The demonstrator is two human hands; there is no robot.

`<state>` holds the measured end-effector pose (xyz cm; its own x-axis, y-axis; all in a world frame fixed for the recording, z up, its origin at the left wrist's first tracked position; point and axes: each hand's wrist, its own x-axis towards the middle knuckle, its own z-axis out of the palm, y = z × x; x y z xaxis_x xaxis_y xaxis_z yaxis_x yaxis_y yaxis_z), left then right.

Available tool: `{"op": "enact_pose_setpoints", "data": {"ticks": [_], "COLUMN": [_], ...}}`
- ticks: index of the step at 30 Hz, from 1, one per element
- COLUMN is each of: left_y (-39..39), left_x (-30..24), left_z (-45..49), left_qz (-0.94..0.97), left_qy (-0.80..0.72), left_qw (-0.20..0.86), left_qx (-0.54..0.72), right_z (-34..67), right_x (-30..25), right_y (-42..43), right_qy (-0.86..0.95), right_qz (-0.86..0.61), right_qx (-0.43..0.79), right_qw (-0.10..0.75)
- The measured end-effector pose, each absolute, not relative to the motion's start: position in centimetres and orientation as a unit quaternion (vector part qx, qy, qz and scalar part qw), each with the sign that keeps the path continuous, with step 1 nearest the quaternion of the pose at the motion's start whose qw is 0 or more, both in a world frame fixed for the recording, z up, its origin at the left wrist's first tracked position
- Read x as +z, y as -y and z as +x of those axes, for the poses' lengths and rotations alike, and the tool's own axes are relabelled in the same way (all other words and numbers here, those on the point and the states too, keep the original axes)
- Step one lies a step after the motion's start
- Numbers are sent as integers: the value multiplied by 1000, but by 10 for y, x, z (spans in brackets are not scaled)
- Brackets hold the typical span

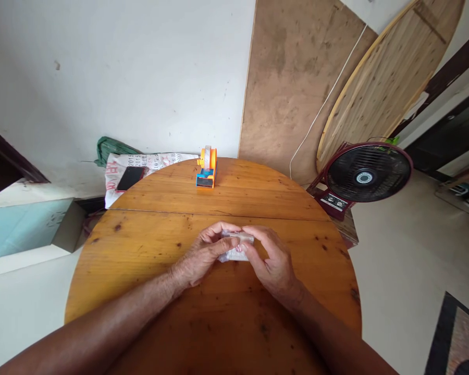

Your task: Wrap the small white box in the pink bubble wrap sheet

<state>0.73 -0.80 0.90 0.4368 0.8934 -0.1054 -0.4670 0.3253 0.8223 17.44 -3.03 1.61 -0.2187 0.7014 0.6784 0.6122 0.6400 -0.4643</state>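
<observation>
Both of my hands meet at the middle of a round wooden table. My left hand and my right hand have their fingers curled around a small packet wrapped in clear plastic, which rests on the tabletop. Fingertips of both hands pinch its top edge. What is inside the packet is too small to make out. An orange and blue tape dispenser stands at the table's far edge, well beyond my hands.
A dark phone lies on a printed white sack behind the table's far left. A black floor fan stands to the right. Wooden boards and a round tabletop lean on the wall.
</observation>
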Motion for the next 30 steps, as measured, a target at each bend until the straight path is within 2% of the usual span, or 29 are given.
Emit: {"op": "enact_pose_setpoints", "data": {"ticks": [4,14,30], "left_y": [7,6,3], "left_x": [6,10,16], "left_z": [6,5,2], "left_qz": [391,422,286], "left_qy": [-283,-297,-309], "left_qw": [754,730,788], "left_qx": [445,449,448], "right_z": [179,178,180], "right_x": [15,10,25], "right_y": [32,34,30], "right_qy": [796,791,857], "right_qz": [-411,-394,-381], "right_qx": [46,35,-131], "right_qw": [442,466,320]}}
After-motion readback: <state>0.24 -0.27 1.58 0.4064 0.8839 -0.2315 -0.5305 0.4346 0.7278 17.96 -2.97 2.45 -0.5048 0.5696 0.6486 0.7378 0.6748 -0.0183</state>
